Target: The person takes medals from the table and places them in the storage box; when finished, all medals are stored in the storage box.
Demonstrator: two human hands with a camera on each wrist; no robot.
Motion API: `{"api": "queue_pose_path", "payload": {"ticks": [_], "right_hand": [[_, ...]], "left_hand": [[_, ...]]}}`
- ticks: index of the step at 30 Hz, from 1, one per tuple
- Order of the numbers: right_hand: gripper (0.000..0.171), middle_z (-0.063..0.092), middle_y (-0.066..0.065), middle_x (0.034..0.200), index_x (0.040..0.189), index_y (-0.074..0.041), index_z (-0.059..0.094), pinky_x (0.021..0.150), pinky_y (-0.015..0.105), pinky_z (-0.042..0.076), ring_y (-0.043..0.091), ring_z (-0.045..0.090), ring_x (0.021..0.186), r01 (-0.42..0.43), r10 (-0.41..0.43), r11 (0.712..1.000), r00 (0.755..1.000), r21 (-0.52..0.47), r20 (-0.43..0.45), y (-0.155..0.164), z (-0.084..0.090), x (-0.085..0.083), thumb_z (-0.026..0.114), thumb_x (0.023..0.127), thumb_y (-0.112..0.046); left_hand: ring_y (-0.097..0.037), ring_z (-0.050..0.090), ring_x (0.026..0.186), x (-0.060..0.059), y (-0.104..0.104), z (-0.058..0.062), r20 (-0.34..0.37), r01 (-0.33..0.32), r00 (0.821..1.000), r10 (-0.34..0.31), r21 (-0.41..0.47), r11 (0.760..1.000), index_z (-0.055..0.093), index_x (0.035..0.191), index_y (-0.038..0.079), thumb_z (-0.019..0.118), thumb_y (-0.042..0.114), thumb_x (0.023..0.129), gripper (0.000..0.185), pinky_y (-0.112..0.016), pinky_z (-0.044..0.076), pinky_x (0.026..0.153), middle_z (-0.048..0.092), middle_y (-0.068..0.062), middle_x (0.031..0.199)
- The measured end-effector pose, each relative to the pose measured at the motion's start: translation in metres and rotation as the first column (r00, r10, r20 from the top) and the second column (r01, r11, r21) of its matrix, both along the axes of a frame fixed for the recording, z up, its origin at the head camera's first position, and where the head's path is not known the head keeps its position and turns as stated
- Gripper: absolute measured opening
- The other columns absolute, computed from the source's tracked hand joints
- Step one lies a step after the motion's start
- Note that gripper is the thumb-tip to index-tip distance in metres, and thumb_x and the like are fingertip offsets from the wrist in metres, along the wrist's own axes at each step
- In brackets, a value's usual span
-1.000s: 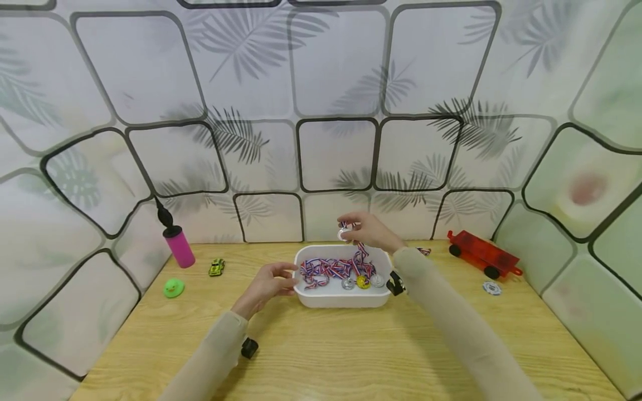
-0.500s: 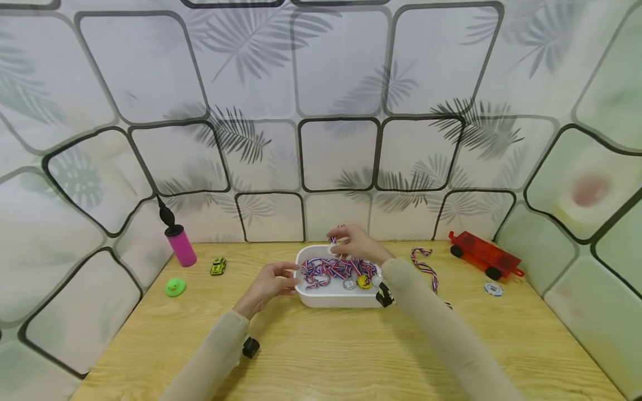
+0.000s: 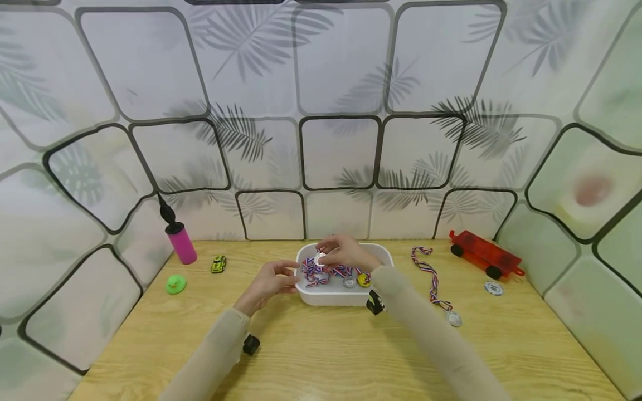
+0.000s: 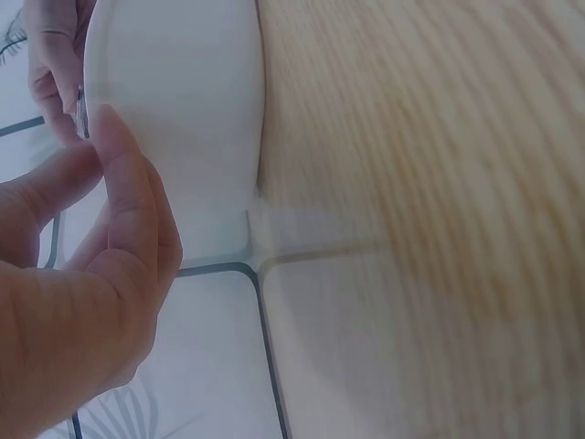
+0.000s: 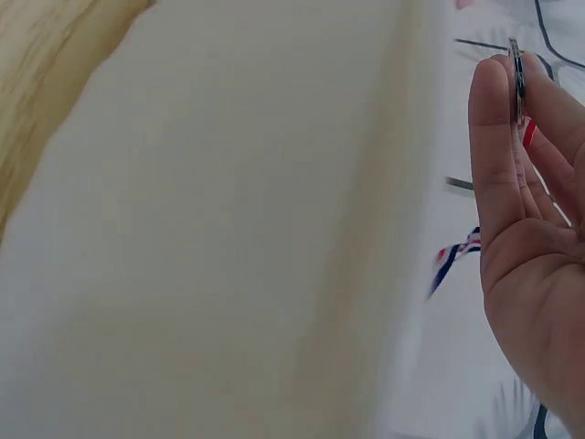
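Note:
A white plastic tub [image 3: 336, 299] stands on the table, holding striped ribbons [image 3: 311, 267], a silver medal [image 3: 349, 283] and a gold-coloured medal [image 3: 364, 280]. My left hand [image 3: 267, 283] pinches the tub's left rim between thumb and fingers, as the left wrist view also shows. Over the tub's left half, my right hand [image 3: 348, 253] holds another silver medal [image 3: 319, 259] by its edge between thumb and fingers. The right wrist view shows that medal [image 5: 517, 84] edge-on, with a bit of ribbon [image 5: 454, 258] behind the hand. My right hand and forearm hide the tub's right part.
Right of the tub lies a silver medal [image 3: 453, 318] on its striped ribbon [image 3: 426, 268]. A red toy trailer [image 3: 484, 253] and a poker chip [image 3: 494, 288] sit farther right. To the left are a green duck [image 3: 175, 284], a toy car [image 3: 218, 264] and a pink pump [image 3: 181, 245].
My right hand has moved left and down with the silver medal, from above the tub's back rim to over its left half. The left hand has stayed at the rim.

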State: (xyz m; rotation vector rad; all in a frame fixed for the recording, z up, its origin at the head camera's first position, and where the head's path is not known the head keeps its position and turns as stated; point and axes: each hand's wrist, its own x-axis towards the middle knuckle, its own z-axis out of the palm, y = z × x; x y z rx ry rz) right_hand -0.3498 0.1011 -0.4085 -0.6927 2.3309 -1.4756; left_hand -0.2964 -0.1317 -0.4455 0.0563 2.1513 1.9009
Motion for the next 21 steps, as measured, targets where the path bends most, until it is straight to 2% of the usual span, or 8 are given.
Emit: {"api": "queue_pose_path", "payload": {"ticks": [3, 5, 9, 14, 16, 21], "right_hand": [[0.041, 0.068, 0.021, 0.104, 0.122, 0.009, 0.061, 0.08, 0.05, 0.06, 0.028, 0.071, 0.075, 0.017, -0.017, 0.999, 1.0, -0.03, 0.023, -0.006, -0.005, 0.001, 0.074, 0.085, -0.002], [0.038, 0.069, 0.019, 0.101, 0.12, 0.006, 0.063, 0.078, 0.049, 0.061, 0.02, 0.069, 0.071, 0.038, -0.037, 0.999, 0.999, -0.024, 0.016, -0.01, -0.008, 0.001, 0.074, 0.085, -0.004], [0.031, 0.069, 0.012, 0.094, 0.114, -0.001, 0.067, 0.069, 0.041, 0.062, 0.011, 0.064, 0.068, 0.097, -0.097, 0.995, 0.995, 0.011, -0.02, -0.016, -0.017, 0.001, 0.075, 0.085, -0.008], [0.02, 0.071, 0.009, 0.087, 0.106, -0.004, 0.068, 0.055, 0.028, 0.054, 0.015, 0.064, 0.066, 0.131, -0.131, 0.991, 0.991, 0.005, -0.024, -0.018, -0.026, 0.0, 0.073, 0.088, -0.011], [0.019, 0.073, 0.01, 0.088, 0.105, -0.003, 0.068, 0.056, 0.025, 0.052, 0.015, 0.065, 0.068, 0.125, -0.125, 0.992, 0.992, -0.004, -0.025, -0.019, -0.029, 0.001, 0.071, 0.089, -0.012], [0.018, 0.074, 0.011, 0.09, 0.103, -0.001, 0.07, 0.065, 0.018, 0.049, 0.008, 0.063, 0.074, 0.148, -0.145, 0.989, 0.985, 0.028, -0.088, -0.023, -0.034, 0.001, 0.071, 0.088, -0.011]], "left_hand": [[-0.015, 0.064, 0.069, -0.001, 0.0, -0.001, 0.0, 0.003, 1.0, -0.003, 0.002, 1.0, 0.056, 0.13, -0.007, 0.066, -0.006, 0.087, 0.044, -0.031, 0.062, 0.071, 0.055, -0.011, 0.096], [-0.014, 0.064, 0.069, -0.001, -0.001, -0.001, 0.0, 0.003, 1.0, -0.003, 0.006, 1.0, 0.057, 0.129, -0.007, 0.065, -0.007, 0.087, 0.043, -0.03, 0.062, 0.07, 0.055, -0.011, 0.095], [-0.015, 0.064, 0.07, 0.0, -0.001, 0.0, 0.005, 0.003, 1.0, -0.003, 0.01, 1.0, 0.057, 0.129, -0.006, 0.065, -0.006, 0.088, 0.042, -0.031, 0.062, 0.071, 0.055, -0.011, 0.096], [-0.014, 0.064, 0.069, 0.001, 0.0, 0.0, 0.004, 0.001, 1.0, -0.001, 0.01, 1.0, 0.056, 0.129, -0.008, 0.065, -0.006, 0.088, 0.042, -0.03, 0.062, 0.07, 0.055, -0.011, 0.095], [-0.014, 0.064, 0.069, 0.001, 0.0, -0.001, 0.004, 0.001, 1.0, -0.001, 0.012, 1.0, 0.056, 0.129, -0.008, 0.065, -0.006, 0.088, 0.042, -0.029, 0.062, 0.069, 0.055, -0.01, 0.094], [-0.014, 0.064, 0.069, 0.0, 0.0, 0.0, -0.001, 0.007, 1.0, -0.007, 0.015, 1.0, 0.056, 0.129, -0.007, 0.065, -0.006, 0.088, 0.043, -0.03, 0.062, 0.07, 0.056, -0.01, 0.094]]}}
